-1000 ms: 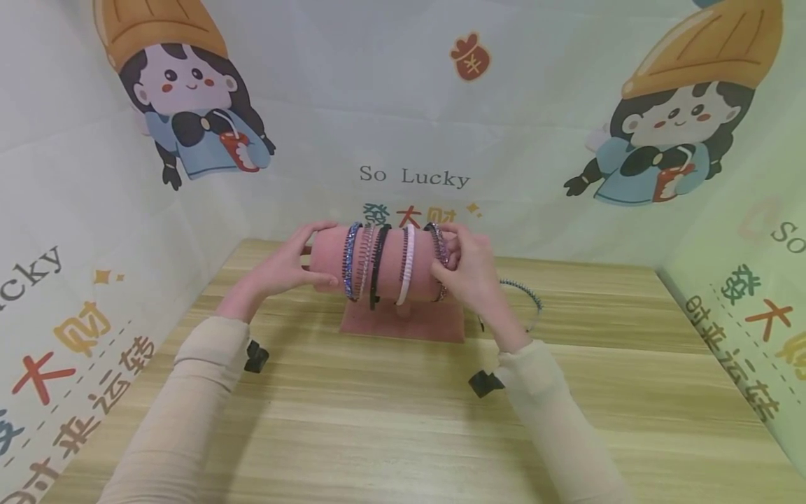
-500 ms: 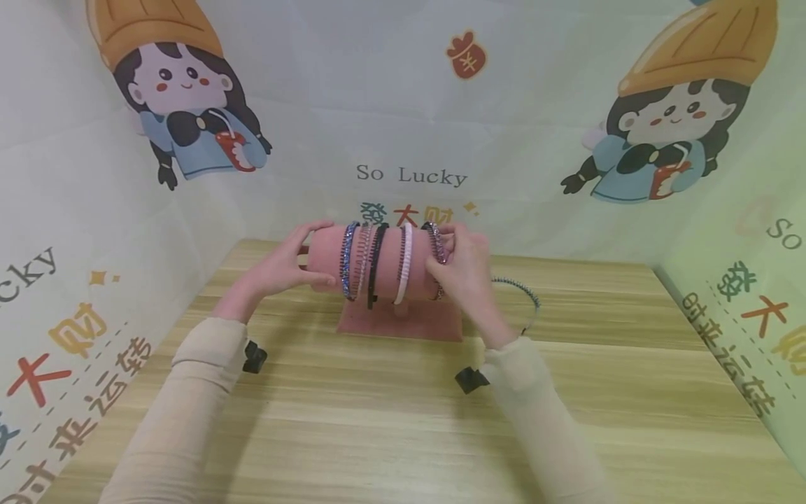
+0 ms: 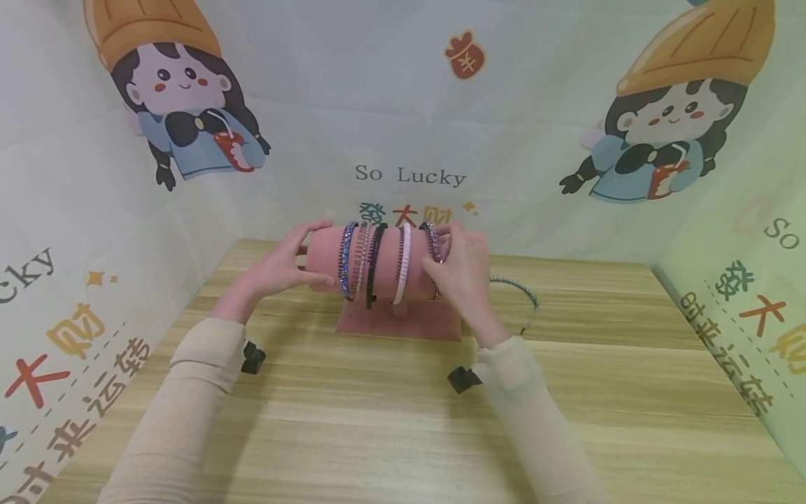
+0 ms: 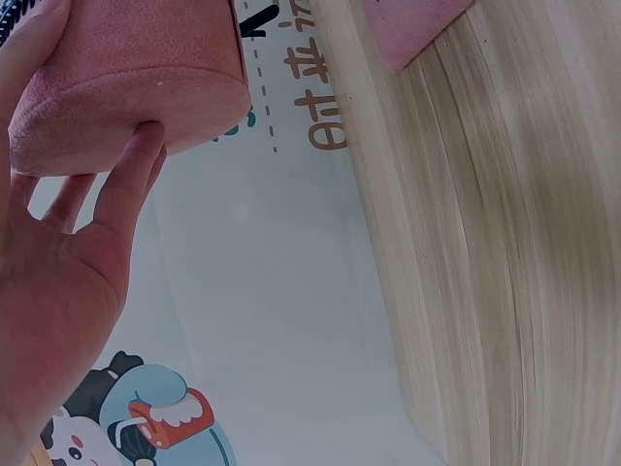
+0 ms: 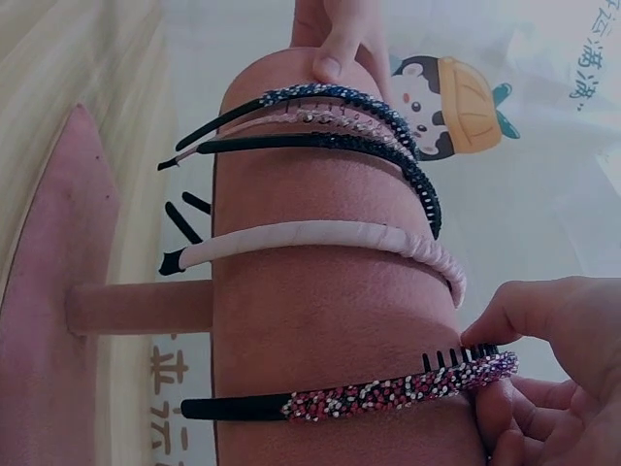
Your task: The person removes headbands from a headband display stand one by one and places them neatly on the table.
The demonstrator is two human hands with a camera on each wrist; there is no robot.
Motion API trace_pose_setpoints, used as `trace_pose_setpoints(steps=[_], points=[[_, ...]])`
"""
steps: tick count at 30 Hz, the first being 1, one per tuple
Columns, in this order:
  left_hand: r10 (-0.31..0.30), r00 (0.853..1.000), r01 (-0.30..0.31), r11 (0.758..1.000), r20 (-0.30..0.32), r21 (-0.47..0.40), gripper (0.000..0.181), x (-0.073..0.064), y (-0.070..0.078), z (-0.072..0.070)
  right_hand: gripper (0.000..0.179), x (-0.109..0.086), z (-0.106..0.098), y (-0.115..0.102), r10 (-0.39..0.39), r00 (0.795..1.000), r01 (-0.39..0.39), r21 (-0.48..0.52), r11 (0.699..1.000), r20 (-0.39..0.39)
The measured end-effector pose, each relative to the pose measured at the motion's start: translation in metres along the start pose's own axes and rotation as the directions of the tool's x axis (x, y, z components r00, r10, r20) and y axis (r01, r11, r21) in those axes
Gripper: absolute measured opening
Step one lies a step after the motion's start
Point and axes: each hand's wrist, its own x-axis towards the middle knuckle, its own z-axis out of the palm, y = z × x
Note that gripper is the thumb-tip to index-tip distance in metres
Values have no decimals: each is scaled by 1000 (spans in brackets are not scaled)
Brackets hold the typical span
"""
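A pink plush headband stand (image 3: 389,259) lies across the view, a padded roll on a post over a flat base (image 3: 397,329). My left hand (image 3: 277,266) grips the roll's left end, thumb in front and fingers over the top and end face (image 4: 136,107). At the right, my right hand (image 3: 466,273) pinches a black headband (image 5: 388,393) covered in pink and silver rhinestones, which sits over the roll. Left of it are a white wrapped headband (image 5: 320,233), a black one (image 5: 281,143), a pink one (image 5: 359,124) and a blue glittery one (image 5: 340,95).
A thin blue toothed headband (image 3: 519,285) lies on the wooden table (image 3: 378,420) to the right, behind my right wrist. Black wrist mounts (image 3: 464,379) hang at both cuffs. Printed cloth (image 3: 403,126) walls off the back and sides.
My right hand and forearm have shifted a little left, and the rhinestone headband sits slightly closer to the white one. The left hand keeps its grip; the view has drifted slightly.
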Motion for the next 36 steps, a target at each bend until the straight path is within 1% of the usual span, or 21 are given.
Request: trace_pose_setpoints(steps=[7, 20, 27, 36], points=[[-3, 1000, 4, 1000, 2, -2, 98, -1, 1, 0, 40, 1, -5, -5, 28, 999, -27, -23, 999, 35], [-11, 1000, 11, 1000, -2, 2, 97, -1, 2, -1, 44, 1, -13, -9, 56, 995, -58, 18, 998, 81], [-20, 1000, 20, 1000, -8, 11, 98, -2, 3, 0, 44, 1, -18, -9, 53, 995, -57, 33, 998, 87], [-14, 1000, 14, 1000, -4, 6, 98, -1, 3, 0, 46, -1, -25, -12, 74, 993, -81, 71, 994, 95]])
